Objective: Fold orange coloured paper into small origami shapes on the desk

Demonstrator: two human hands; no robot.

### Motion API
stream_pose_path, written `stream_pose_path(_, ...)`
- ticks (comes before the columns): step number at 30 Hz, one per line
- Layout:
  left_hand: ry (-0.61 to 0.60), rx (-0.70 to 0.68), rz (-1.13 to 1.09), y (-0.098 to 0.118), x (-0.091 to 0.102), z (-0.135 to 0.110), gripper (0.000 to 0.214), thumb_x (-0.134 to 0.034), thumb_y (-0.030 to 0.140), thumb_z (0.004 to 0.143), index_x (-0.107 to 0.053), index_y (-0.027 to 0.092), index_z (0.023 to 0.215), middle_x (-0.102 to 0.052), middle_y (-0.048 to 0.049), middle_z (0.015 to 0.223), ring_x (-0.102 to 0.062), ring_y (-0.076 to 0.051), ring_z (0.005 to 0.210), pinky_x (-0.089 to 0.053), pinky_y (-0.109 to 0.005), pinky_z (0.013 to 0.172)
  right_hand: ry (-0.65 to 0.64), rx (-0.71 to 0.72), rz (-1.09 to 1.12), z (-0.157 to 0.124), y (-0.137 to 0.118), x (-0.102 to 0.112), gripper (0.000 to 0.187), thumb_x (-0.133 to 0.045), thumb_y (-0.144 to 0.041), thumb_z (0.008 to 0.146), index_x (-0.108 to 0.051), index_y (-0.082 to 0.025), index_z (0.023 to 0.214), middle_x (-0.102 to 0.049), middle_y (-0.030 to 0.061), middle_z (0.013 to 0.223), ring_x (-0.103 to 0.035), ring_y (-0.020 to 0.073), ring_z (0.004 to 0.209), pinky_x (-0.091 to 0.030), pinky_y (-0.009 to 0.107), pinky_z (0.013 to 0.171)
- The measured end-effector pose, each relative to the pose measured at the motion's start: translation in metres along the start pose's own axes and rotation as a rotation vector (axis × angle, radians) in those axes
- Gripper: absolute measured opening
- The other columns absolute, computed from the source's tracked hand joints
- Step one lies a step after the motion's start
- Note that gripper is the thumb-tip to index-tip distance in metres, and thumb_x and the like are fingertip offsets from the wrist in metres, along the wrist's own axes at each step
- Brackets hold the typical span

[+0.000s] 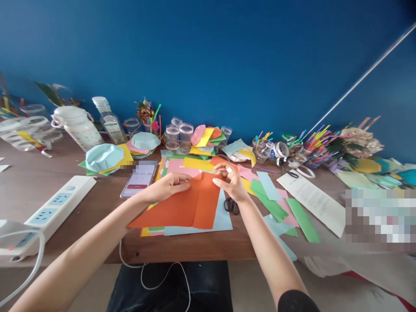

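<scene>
An orange sheet of paper [180, 206] with a crease down its right part is held up over the table. My left hand [172, 186] pinches its upper left edge between thumb and fingers. At the upper right corner, my right hand [229, 180] grips the same sheet with thumb and fingertips. Beneath it lies a pile of coloured sheets, with a light blue sheet [225, 219] showing at the front. Black-handled scissors [231, 206] rest beside my right wrist, their blades hidden.
Left of the pile lie a phone [139, 178] and a white power strip [61, 208] with a cable. Green paper strips [303, 220] and a printed sheet [313, 203] spread to the right. Plastic cups [186, 138], a bottle [112, 123] and bundled straws [320, 145] stand along the wall.
</scene>
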State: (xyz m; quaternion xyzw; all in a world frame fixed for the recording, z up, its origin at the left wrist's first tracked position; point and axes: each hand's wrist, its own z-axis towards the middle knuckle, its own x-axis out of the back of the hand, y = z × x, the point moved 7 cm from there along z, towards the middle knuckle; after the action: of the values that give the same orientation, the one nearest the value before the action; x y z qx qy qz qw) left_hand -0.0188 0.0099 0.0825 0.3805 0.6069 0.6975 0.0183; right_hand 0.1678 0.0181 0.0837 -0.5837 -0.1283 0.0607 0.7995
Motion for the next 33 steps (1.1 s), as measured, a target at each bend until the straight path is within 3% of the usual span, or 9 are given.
stream_pose_path(5, -0.153, -0.009, -0.131, -0.002, -0.013, -0.004, 0.037, -0.051, 0.053, 0.082, -0.061, 0.017, 0.086, -0.056, 0.0006, 0.061, -0.053, -0.014, 0.056, -0.041, -0.024, 0.050, -0.055, -0.037, -0.015, 0.000, 0.007, -0.002, 0.028, -0.066, -0.030, 0.075, -0.054, -0.023, 0.098, -0.058, -0.0015, 0.077, -0.054, 0.0107, 0.064, -0.042, 0.021, 0.055)
stream_pose_path(8, -0.224, -0.027, -0.168, -0.006, -0.026, -0.002, 0.034, -0.050, 0.050, 0.085, -0.057, 0.017, 0.086, -0.044, 0.0040, 0.056, -0.040, -0.009, 0.049, -0.031, -0.022, 0.045, -0.098, -0.043, -0.045, 0.000, 0.010, -0.012, 0.031, -0.067, -0.030, 0.074, -0.053, -0.022, 0.100, -0.063, 0.0007, 0.083, -0.061, 0.0142, 0.078, -0.047, 0.025, 0.067)
stream_pose_path(11, -0.274, -0.042, -0.158, -0.011, -0.038, 0.004, 0.031, -0.049, 0.047, 0.085, -0.053, 0.016, 0.080, -0.038, 0.0056, 0.055, -0.033, -0.008, 0.048, -0.025, -0.021, 0.044, -0.149, -0.072, -0.055, 0.000, 0.014, -0.024, 0.032, -0.067, -0.031, 0.076, -0.051, -0.021, 0.102, -0.066, 0.0013, 0.084, -0.063, 0.0149, 0.079, -0.048, 0.029, 0.075)
stream_pose_path(13, -0.233, -0.060, -0.131, -0.012, -0.041, 0.011, 0.030, -0.050, 0.045, 0.085, -0.054, 0.016, 0.079, -0.044, 0.0042, 0.059, -0.038, -0.008, 0.051, -0.028, -0.021, 0.047, -0.177, -0.093, -0.037, 0.000, 0.017, -0.030, 0.031, -0.066, -0.031, 0.077, -0.051, -0.021, 0.102, -0.066, 0.0007, 0.081, -0.063, 0.0141, 0.076, -0.048, 0.029, 0.075)
stream_pose_path(16, -0.077, -0.066, -0.046, -0.014, -0.034, 0.022, 0.028, -0.052, 0.042, 0.083, -0.058, 0.015, 0.080, -0.057, 0.0001, 0.070, -0.048, -0.011, 0.061, -0.036, -0.023, 0.056, -0.206, -0.123, -0.015, 0.000, 0.024, -0.033, 0.032, -0.067, -0.029, 0.076, -0.051, -0.021, 0.103, -0.066, 0.0008, 0.081, -0.063, 0.0140, 0.078, -0.048, 0.029, 0.077)
stream_pose_path(20, 0.027, -0.036, 0.008, -0.020, -0.028, 0.028, 0.028, -0.052, 0.040, 0.082, -0.059, 0.015, 0.072, -0.058, -0.0001, 0.066, -0.051, -0.012, 0.061, -0.037, -0.023, 0.057, -0.120, -0.153, -0.032, 0.002, 0.032, -0.024, 0.033, -0.067, -0.031, 0.075, -0.052, -0.021, 0.102, -0.066, 0.0012, 0.081, -0.063, 0.0142, 0.075, -0.048, 0.029, 0.074)
stream_pose_path(23, 0.038, -0.049, -0.043, -0.024, -0.027, 0.028, 0.026, -0.052, 0.038, 0.083, -0.059, 0.015, 0.072, -0.059, -0.0004, 0.067, -0.053, -0.012, 0.061, -0.039, -0.023, 0.057, -0.070, -0.150, -0.077, 0.002, 0.036, -0.018, 0.032, -0.067, -0.033, 0.074, -0.054, -0.020, 0.100, -0.066, 0.0007, 0.078, -0.061, 0.0141, 0.072, -0.046, 0.029, 0.072)
stream_pose_path(28, 0.017, -0.081, -0.120, -0.021, -0.030, 0.028, 0.021, -0.053, 0.034, 0.082, -0.059, 0.015, 0.076, -0.063, -0.0016, 0.073, -0.057, -0.012, 0.066, -0.042, -0.023, 0.063, -0.090, -0.166, -0.112, 0.002, 0.039, -0.019, 0.029, -0.066, -0.030, 0.075, -0.055, -0.020, 0.100, -0.065, 0.0003, 0.079, -0.060, 0.0142, 0.073, -0.044, 0.028, 0.071)
stream_pose_path(33, 0.002, -0.045, -0.162, -0.020, -0.033, 0.028, 0.019, -0.055, 0.033, 0.081, -0.056, 0.015, 0.073, -0.058, 0.0011, 0.064, -0.051, -0.010, 0.058, -0.039, -0.021, 0.056, -0.113, -0.156, -0.117, 0.001, 0.036, -0.024, 0.027, -0.065, -0.027, 0.076, -0.055, -0.020, 0.101, -0.065, 0.0010, 0.081, -0.060, 0.0142, 0.077, -0.043, 0.027, 0.071)
